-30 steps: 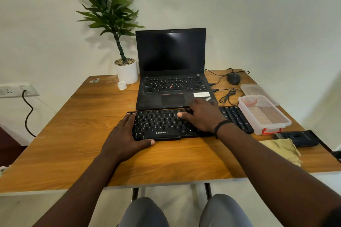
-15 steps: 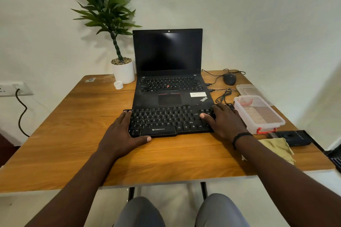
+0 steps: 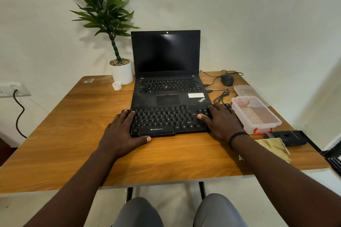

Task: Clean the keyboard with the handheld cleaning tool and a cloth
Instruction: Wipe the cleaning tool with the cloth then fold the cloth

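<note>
Since a second ago, the right hand point(image 3: 221, 122) has slid from the middle keys to the right end of the keyboard point(image 3: 166, 120), where its fingers lie spread and flat, gripping nothing. The left hand point(image 3: 122, 131) rests open on the left end, thumb along the front edge. The keyboard lies on the worktop point(image 3: 73, 134), against the laptop point(image 3: 166, 88). The cloth point(image 3: 275, 147) and black tool point(image 3: 287, 137) lie untouched near the right edge.

The right hand point(image 3: 222, 124) covers the right end of the keyboard point(image 3: 166, 120).
</note>
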